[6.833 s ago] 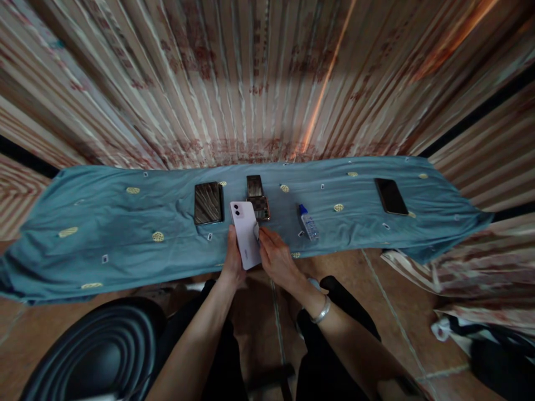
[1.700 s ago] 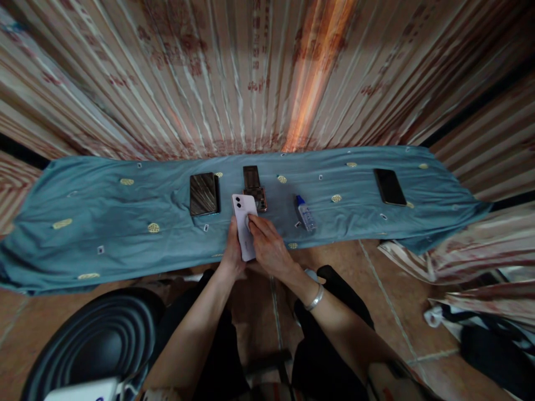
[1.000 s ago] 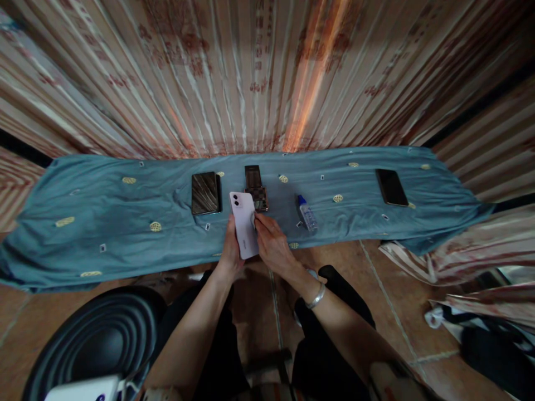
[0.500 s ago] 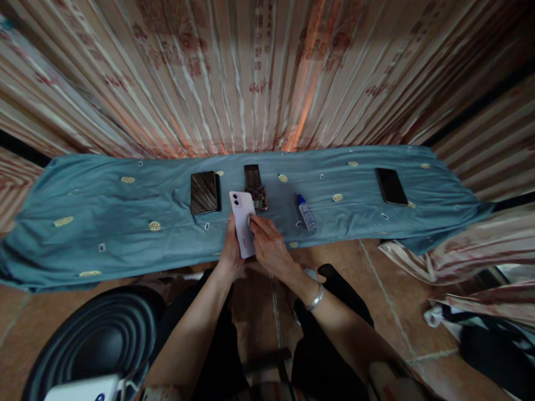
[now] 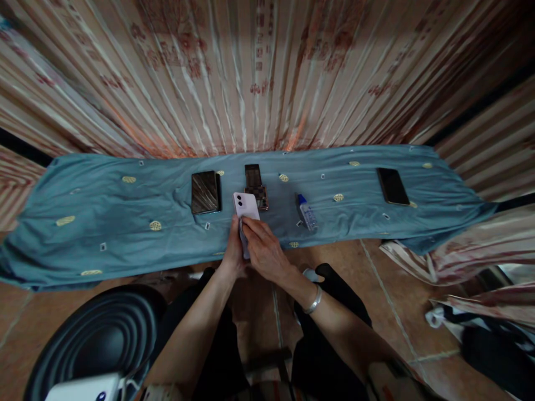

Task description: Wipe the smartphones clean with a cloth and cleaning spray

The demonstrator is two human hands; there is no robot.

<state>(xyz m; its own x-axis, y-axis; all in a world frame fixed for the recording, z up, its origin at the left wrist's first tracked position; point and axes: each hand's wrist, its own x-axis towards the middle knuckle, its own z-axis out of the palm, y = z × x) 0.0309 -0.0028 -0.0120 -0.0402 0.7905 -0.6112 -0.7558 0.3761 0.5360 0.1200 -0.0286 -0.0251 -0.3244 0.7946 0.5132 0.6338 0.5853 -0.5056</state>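
Fingers of the right hand (image 5: 262, 250) now lie flat across the middle of the pale lilac smartphone (image 5: 246, 207), pressing a small light wiping cloth (image 5: 241, 227) against its back; half a second ago they sat further out toward its right edge, and a second ago the cloth worked beside the rim. The stroke has thus travelled inward and toward the person, so more of the back panel is covered by the hand and only the upper end with the twin camera lenses shows. The left hand (image 5: 232, 253) holds the phone from below and from its left side, fingers clamped on its edge, tilted up just above the near edge of the bench. The phone itself has hardly shifted between pictures; only the rubbing hand moves. Judging by this, the wiping of the back is in mid-course rather than finished.

On the teal cloth (image 5: 104, 217) covering the bench, a dark glossy phone (image 5: 205, 191) lies just left, a chequered dark phone (image 5: 256, 186) just behind, a small clear bottle with a blue cap (image 5: 307, 211) near on the right, and a black phone (image 5: 392, 186) well apart.
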